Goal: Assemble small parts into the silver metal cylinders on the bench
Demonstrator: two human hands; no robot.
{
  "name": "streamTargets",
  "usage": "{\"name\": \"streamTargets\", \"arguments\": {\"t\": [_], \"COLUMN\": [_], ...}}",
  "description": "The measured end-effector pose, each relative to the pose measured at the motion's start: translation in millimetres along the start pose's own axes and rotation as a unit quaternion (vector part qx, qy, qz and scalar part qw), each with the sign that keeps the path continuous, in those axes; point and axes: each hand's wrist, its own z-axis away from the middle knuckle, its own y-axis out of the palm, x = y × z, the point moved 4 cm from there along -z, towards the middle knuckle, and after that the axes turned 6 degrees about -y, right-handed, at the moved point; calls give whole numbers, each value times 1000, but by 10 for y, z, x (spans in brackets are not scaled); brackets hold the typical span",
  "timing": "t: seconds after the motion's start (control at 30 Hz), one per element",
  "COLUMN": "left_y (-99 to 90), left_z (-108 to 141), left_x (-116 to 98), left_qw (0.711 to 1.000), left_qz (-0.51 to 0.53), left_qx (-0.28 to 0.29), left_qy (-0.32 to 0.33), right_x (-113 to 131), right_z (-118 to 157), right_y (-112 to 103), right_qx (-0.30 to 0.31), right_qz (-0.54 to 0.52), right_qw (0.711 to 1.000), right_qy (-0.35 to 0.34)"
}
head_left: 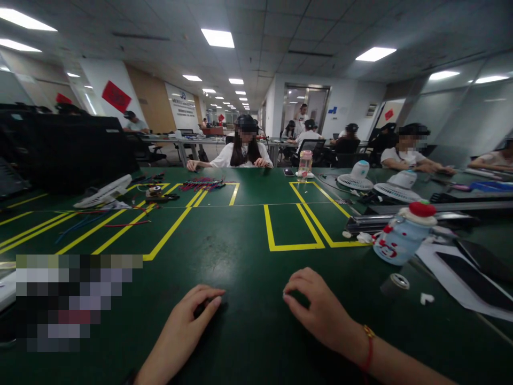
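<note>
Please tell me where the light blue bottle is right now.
In the head view, the light blue bottle stands on the right side of the green table, beyond the right hand and just behind the small cylinder.

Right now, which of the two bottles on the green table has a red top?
The light-blue bottle on the right, beyond the right hand; the clear bottle, farther off, has a pink top.
</note>
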Motion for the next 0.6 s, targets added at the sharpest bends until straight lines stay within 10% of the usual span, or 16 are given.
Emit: {"name": "streamTargets", "arguments": {"t": [0.27,0.6], "left_y": [59,30], "left_z": [-43,-11], "left_x": [-23,-3], "left_qw": [1000,1000], "left_qz": [15,1], "left_qx": [-7,-10], "left_qy": [-8,-10], "right_x": [-1239,-1572], "right_z": [1178,1412], "right_y": [-1316,-1370], "right_qx": [-225,-201], "right_qz": [294,253], "right_qw": [920,921], "right_qy": [127,218]}}
